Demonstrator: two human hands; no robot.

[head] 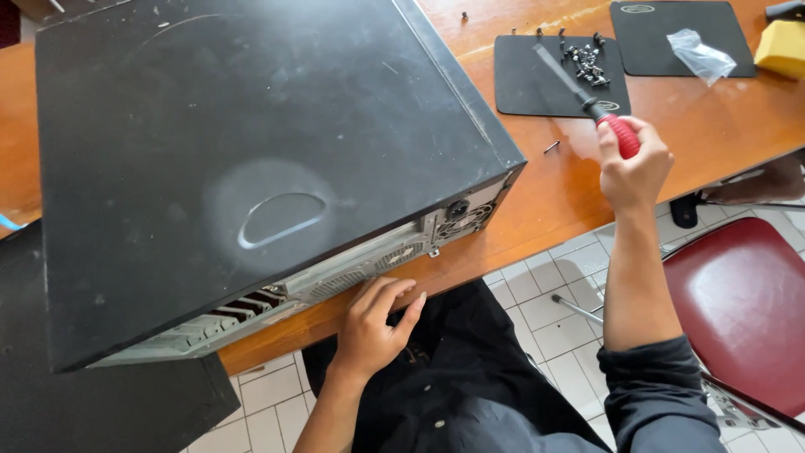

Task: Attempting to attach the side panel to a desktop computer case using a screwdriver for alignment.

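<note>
One package: clear crumpled plastic bag (698,55) on the far-right black mat (654,42), beside a yellow block (781,49). No labels, signs, screens.

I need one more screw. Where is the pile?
The screws lie on the nearer black mat, right of the computer case, beside the screwdriver tip.

Bare wooden table (579,189) open right of the big computer case (251,151); loose screw (551,147) and mat (537,84) with screws (585,63) crowding beyond.
</note>
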